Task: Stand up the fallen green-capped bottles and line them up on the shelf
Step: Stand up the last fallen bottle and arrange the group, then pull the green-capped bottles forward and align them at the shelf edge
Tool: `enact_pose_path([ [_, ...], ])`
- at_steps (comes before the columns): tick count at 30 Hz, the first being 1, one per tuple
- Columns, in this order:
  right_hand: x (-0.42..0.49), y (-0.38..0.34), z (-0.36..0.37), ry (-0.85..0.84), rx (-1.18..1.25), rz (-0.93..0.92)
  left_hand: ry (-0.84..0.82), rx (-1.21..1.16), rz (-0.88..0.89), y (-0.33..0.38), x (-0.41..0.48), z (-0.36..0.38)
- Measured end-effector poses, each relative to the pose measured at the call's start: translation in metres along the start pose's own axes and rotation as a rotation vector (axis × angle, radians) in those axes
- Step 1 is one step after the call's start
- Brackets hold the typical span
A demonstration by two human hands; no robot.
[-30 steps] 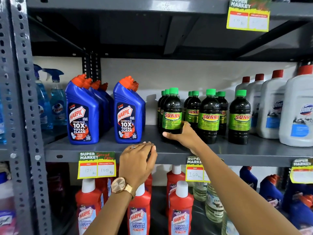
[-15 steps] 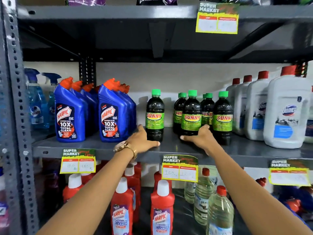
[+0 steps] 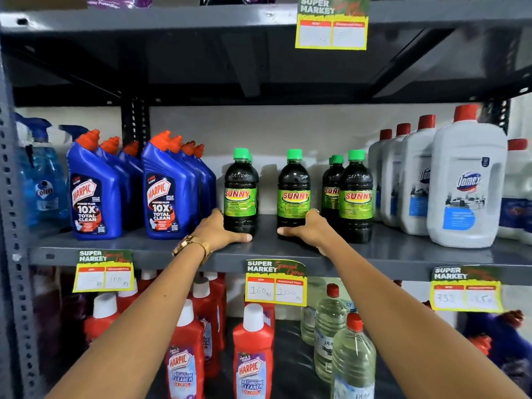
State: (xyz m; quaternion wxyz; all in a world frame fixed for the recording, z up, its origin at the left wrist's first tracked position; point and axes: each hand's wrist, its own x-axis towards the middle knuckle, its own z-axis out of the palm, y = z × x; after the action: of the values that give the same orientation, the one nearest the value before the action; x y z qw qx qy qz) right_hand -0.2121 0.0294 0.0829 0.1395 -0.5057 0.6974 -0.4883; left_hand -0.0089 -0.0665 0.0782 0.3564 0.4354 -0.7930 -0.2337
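Observation:
Several dark green-capped bottles stand upright on the grey middle shelf (image 3: 403, 251). The leftmost front bottle (image 3: 240, 191) has my left hand (image 3: 218, 231) wrapped around its base. My right hand (image 3: 309, 230) grips the base of the middle front bottle (image 3: 294, 191). A third front bottle (image 3: 356, 197) stands to the right with another (image 3: 331, 185) behind it. More green caps show behind the left bottle. None lies on its side.
Blue Harpic bottles (image 3: 92, 194) stand left of the green-capped ones, white Domex jugs (image 3: 466, 185) to the right. Blue spray bottles (image 3: 43, 180) sit far left. Red bottles (image 3: 253, 355) and clear bottles (image 3: 354, 358) fill the shelf below. Price tags (image 3: 275, 283) hang on the shelf edge.
My view has closed in on the shelf. The two front bottles under my hands now stand further apart from each other, and each hand has closed around a bottle base.

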Motion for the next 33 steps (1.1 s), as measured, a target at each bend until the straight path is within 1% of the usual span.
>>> enact_pose_path([
  [5,0.002,0.0,0.002,0.032,0.002,-0.001,0.011,0.016,0.042,-0.003,0.0,0.002],
  [11,0.0,-0.001,0.003,0.048,-0.029,0.003,0.016,0.045,0.02,-0.004,0.002,0.002],
  [16,0.0,0.0,0.005,0.056,-0.071,-0.004,0.026,0.148,-0.005,-0.007,0.006,0.003],
  [21,0.001,0.001,0.004,0.049,-0.062,-0.01,0.008,0.193,-0.011,-0.008,0.009,0.003],
  [33,0.003,0.004,0.004,0.02,-0.002,-0.008,0.013,0.158,-0.012,-0.012,0.012,0.006],
])
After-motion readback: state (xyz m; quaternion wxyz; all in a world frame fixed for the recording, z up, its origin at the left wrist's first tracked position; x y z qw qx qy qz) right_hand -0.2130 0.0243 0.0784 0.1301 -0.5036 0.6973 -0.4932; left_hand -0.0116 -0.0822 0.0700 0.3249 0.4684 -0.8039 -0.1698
